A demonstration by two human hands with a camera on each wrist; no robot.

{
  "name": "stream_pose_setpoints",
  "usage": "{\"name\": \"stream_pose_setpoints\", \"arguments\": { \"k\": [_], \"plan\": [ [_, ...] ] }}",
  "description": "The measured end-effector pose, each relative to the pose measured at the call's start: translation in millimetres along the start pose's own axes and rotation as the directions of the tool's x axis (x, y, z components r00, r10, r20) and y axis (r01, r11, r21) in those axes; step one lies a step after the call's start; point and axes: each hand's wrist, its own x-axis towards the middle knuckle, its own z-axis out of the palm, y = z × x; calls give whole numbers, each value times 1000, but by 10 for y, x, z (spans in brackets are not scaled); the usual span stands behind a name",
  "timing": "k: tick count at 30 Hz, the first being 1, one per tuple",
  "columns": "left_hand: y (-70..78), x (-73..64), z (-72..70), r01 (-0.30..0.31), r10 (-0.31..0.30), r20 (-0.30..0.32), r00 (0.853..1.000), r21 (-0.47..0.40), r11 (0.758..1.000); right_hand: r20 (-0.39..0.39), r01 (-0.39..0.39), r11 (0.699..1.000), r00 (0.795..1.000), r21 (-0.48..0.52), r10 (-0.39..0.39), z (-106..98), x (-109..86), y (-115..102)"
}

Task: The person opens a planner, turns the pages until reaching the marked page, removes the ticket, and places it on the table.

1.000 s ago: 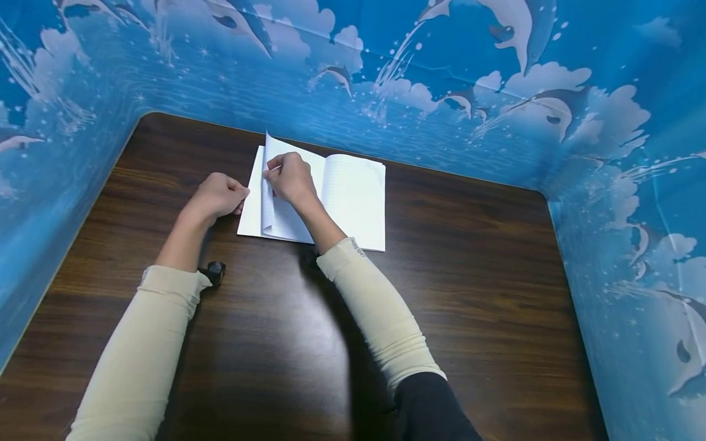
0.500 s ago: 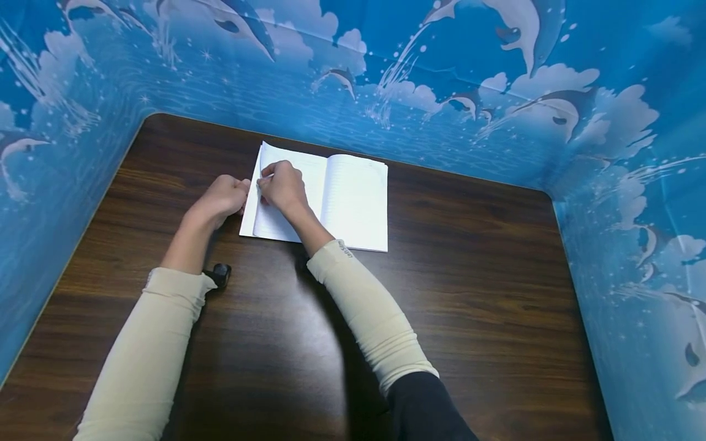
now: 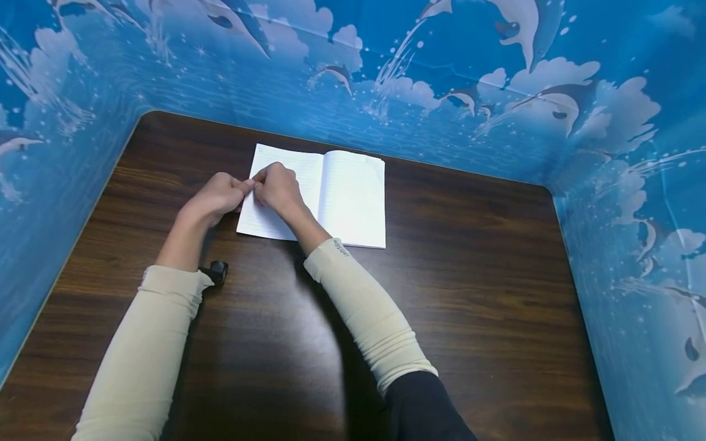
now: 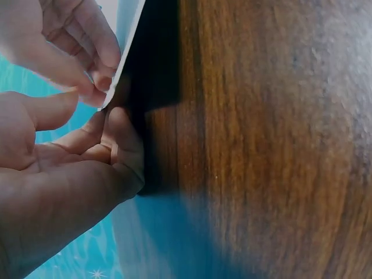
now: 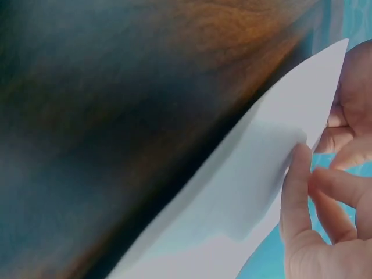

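Note:
An open notebook (image 3: 353,199) with white lined pages lies near the table's far edge. At its left edge, my left hand (image 3: 217,196) holds the margin; the left wrist view shows its curled fingers (image 4: 125,136) against the edge from below and its thumb slightly apart. Beside it, my right hand (image 3: 280,188) holds the outer edge of the left page. In the right wrist view, one finger lies on the bent-up page (image 5: 261,145), while the other fingertips are close to its edge. Both hands' fingertips nearly meet there.
The notebook lies on a dark wood-grain table (image 3: 469,294). A blue curtain (image 3: 386,73) printed with dolphins stands around the back and sides. A small black camera (image 3: 218,272) sits at my left wrist.
My right hand has moved left and slightly down with a page, which has gone from curled up to lying over the left side. My left hand has stayed at the notebook's left edge.

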Motion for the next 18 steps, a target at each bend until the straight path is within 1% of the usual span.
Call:
{"name": "stream_pose_setpoints", "arguments": {
  "k": [3, 5, 9, 13, 18],
  "plan": [
    [-3, 6, 22, -26, 27, -15, 1000, 23, 999, 35, 16, 1000, 999, -21, -16, -56, -11, 21],
    [5, 13, 37, -40, 41, -30, 999, 38, 998, 55, 4, 1000, 998, -13, -3, -93, -15, 35],
    [32, 0, 40, -25, 31, -66, 997, 85, 996, 91, -31, 999, 995, 35, 28, -145, -34, 33],
    [43, -24, 50, -4, 14, -96, 995, 99, 995, 113, -49, 996, 993, 76, 40, -194, -46, 28],
    [36, -33, 74, 4, 7, -123, 992, 90, 996, 93, -73, 995, 993, 64, 67, -359, -35, 67]
  ]
}}
